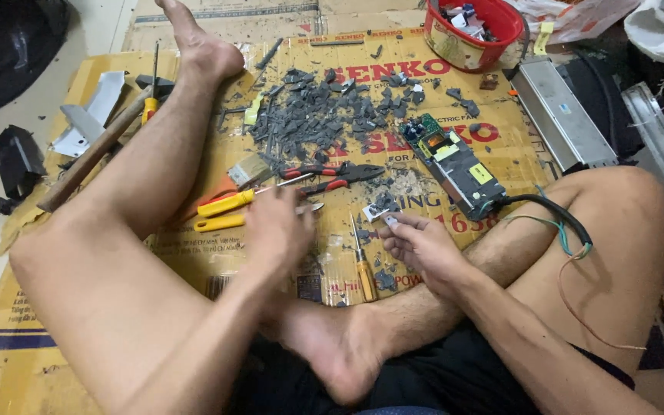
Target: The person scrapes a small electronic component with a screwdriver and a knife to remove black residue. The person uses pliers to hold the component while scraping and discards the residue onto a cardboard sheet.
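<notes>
My left hand (pixel 277 230) hovers, blurred, over the shafts of two yellow-handled screwdrivers (pixel 224 204) lying on the cardboard sheet (pixel 194 253). Whether its fingers grip one I cannot tell. My right hand (pixel 418 244) pinches a small pale fragment (pixel 387 220) between thumb and fingertips, just above the cardboard. A short orange-handled screwdriver (pixel 363 270) lies between the two hands. Red-handled pliers (pixel 330 177) rest just beyond the left hand. My bare legs are crossed around this spot.
A pile of dark grey fragments (pixel 332 115) covers the cardboard's middle. A circuit board (pixel 455 165) with a black cable (pixel 551 213) lies right of it. A red bucket (pixel 474 34), a metal casing (pixel 562 115), a wooden-handled hammer (pixel 90 157) and a brush (pixel 250 170) are around.
</notes>
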